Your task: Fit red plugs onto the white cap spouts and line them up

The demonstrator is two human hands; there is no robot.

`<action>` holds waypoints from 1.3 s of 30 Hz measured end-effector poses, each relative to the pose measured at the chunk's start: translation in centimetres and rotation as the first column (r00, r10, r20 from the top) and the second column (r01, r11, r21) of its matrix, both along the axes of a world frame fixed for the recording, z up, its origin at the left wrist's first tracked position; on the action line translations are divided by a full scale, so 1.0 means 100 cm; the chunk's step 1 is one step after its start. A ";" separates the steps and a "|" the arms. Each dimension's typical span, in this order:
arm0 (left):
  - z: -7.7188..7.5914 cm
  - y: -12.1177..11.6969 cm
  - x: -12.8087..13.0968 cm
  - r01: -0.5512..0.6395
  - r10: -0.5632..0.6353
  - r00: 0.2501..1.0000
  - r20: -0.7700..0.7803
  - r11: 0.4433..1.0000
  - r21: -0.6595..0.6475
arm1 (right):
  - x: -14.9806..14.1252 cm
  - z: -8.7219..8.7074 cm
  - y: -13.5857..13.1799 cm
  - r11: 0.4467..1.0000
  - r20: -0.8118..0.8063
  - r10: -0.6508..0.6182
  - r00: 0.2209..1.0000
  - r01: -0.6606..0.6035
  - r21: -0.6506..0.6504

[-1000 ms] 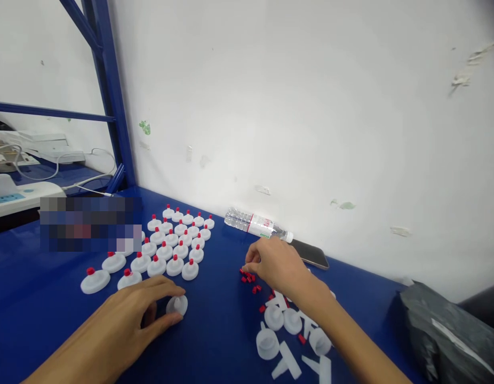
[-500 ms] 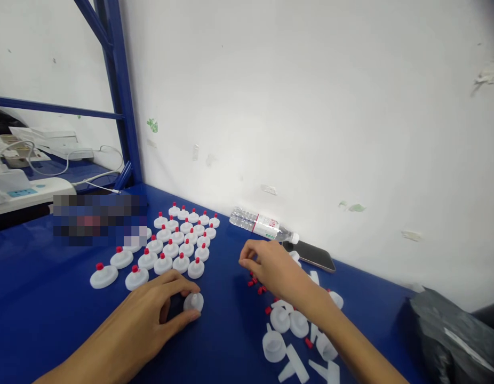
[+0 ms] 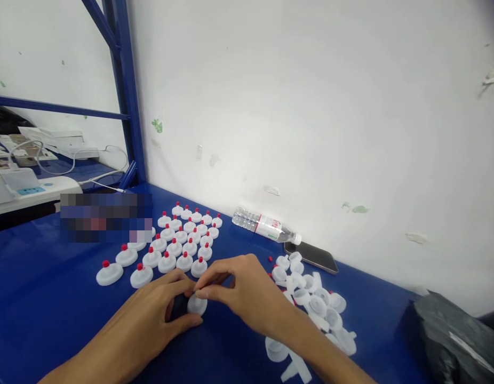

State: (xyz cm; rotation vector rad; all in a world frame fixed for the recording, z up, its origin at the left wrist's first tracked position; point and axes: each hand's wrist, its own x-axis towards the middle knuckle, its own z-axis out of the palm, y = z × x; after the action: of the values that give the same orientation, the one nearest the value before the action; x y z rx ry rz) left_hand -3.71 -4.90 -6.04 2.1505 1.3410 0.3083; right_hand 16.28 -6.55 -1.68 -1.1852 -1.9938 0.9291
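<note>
My left hand point(image 3: 161, 309) grips a white plastic nozzle cap point(image 3: 197, 305) between thumb and fingers, keeping it upright on the blue table point(image 3: 231, 352). Over its tip, my right hand point(image 3: 239, 293) is pinched closed; a bit of red shows at the fingertips, a small red cap mostly hidden by them. Beyond my left hand stand rows of white nozzle caps point(image 3: 167, 262), each topped with a red cap. Under and past my right forearm lies a pile of loose white nozzle caps point(image 3: 318, 305) without tops, with a few small red caps point(image 3: 270, 259) among them.
A clear water bottle point(image 3: 267, 226) lies against the wall, with a dark phone point(image 3: 313, 257) beside it. At the right edge rests a dark grey plastic bag point(image 3: 451, 336). A blue metal frame point(image 3: 129, 90) rises at the left, near a white device point(image 3: 34, 186) with cables.
My right hand has moved left and down from above the loose red caps to the tip of the nozzle cap. My left hand keeps its hold. The view has shifted slightly.
</note>
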 end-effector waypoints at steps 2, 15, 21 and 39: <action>0.002 -0.001 0.001 -0.006 0.006 1.000 0.004 1.000 -0.010 | -0.003 -0.006 0.000 1.000 0.023 -0.001 1.000 0.001 0.002; 0.003 0.002 -0.002 0.018 -0.018 1.000 -0.004 0.999 -0.051 | -0.006 -0.014 0.003 1.000 0.007 0.014 1.000 -0.014 0.012; 0.006 0.001 0.001 0.007 -0.007 1.000 0.002 0.998 -0.056 | -0.005 -0.018 0.006 0.999 0.048 0.002 0.999 0.001 -0.042; 0.022 -0.008 -0.010 -0.034 -0.002 0.978 0.207 0.985 0.171 | -0.004 -0.022 0.006 0.998 0.178 0.012 0.984 -0.002 -0.058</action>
State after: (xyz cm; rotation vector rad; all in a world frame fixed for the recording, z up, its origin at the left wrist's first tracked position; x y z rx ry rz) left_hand -4.67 -5.69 -3.82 2.1788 1.2525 0.6596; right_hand 15.87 -5.92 -3.87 -1.3352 -2.1244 0.9172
